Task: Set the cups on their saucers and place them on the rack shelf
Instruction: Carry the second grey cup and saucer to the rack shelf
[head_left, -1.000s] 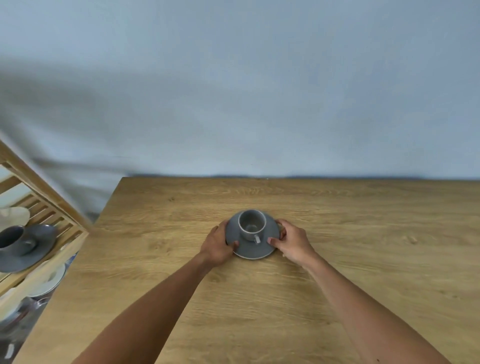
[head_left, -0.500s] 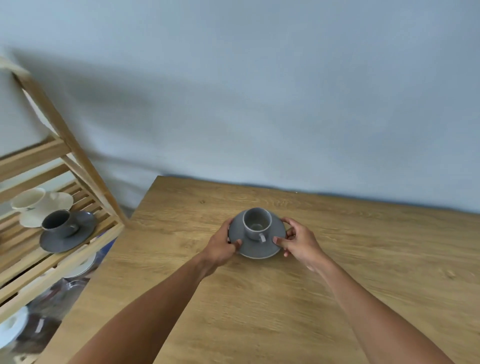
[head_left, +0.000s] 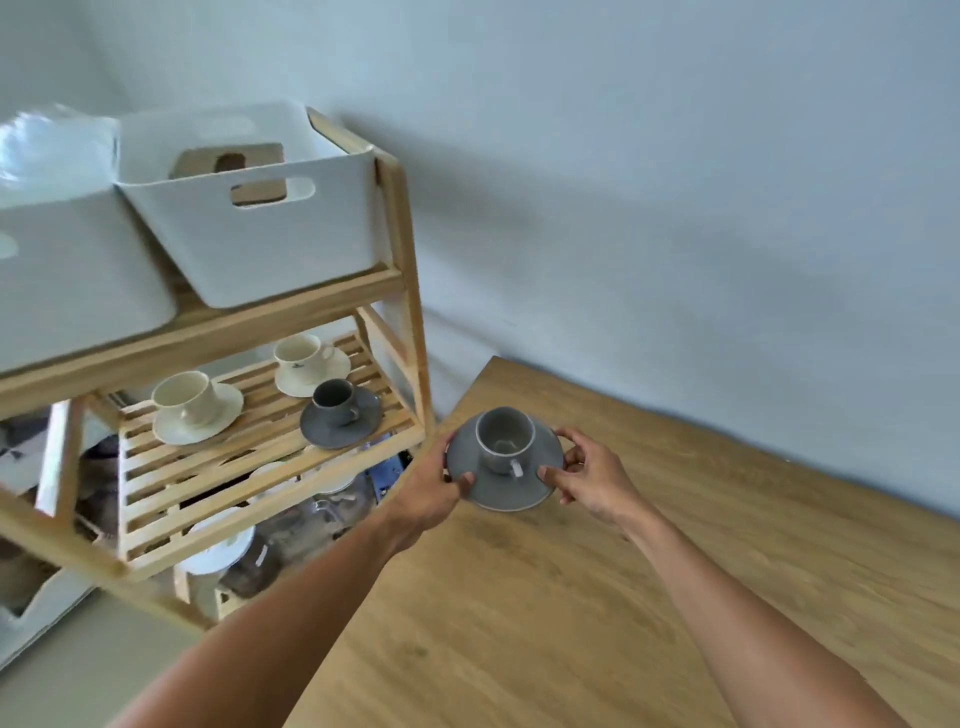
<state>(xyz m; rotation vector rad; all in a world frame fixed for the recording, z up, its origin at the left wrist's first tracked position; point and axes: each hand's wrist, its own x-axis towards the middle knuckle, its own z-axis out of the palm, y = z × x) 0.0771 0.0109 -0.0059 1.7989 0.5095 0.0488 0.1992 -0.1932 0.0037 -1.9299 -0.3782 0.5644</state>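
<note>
Just at the far left corner of the pale wooden worktop (head_left: 597, 597), a round grey ceramic saucer (head_left: 501, 488) with a grey ceramic cup (head_left: 505, 439) standing upright on its middle is held between two bare hands. Left hand (head_left: 428, 493) has its grip closed on the saucer's left rim, thumb on top of the rim and the other fingers hidden beneath it. Right hand (head_left: 592, 475) has its grip closed on the right rim, thumb tip pressed on the upper face and fingers curled behind the edge. The cup's small handle points toward the person. Whether the saucer touches the worktop or is held just above it, I cannot tell. Just beside the worktop's left edge stands a light wooden slatted rack (head_left: 400, 249). On its middle shelf (head_left: 156, 467) sit three sets: a cream cup on a cream saucer (head_left: 189, 408) near the left, a second cream cup and saucer (head_left: 309, 364) toward the back right, and a dark grey cup on a dark grey saucer (head_left: 337, 413) near the front right corner, touching the cream saucer behind it. On the top shelf rests a white plastic bin with cut-out handles (head_left: 260, 218), with another white bin (head_left: 67, 275) at its left.
</note>
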